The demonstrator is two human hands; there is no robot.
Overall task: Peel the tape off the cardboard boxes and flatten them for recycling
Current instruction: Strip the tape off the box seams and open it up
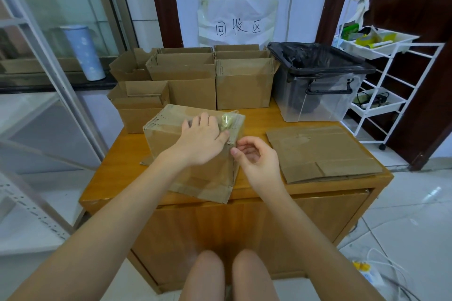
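Status: 1 box done, i.e. flattened cardboard [322, 153] lying flat on the table [256, 118], right side. Box in hand [193, 151] sits front-centre of the table, upright, partly collapsed, bottom flaps splayed toward the table edge.

Left hand [204, 138] is spread flat on the box top, pressing it down; a crumpled wad of peeled tape [227, 122] sits at its fingertips, with a clear strip running down the box's right corner. Right hand [256, 156] is loosely curled just beside that corner, thumb and forefinger close together; looks like it's pinching the strip end, but can't confirm contact, tape's transparent.

Left to do: finish this strip, flatten the box, then the stack of open boxes [190, 78] at the back, approx 5-6. Lined bin [318, 80] back right, likely for tape.

Can't see: far side of the current box, whether rear boxes carry tape, exact rear count since they overlap.
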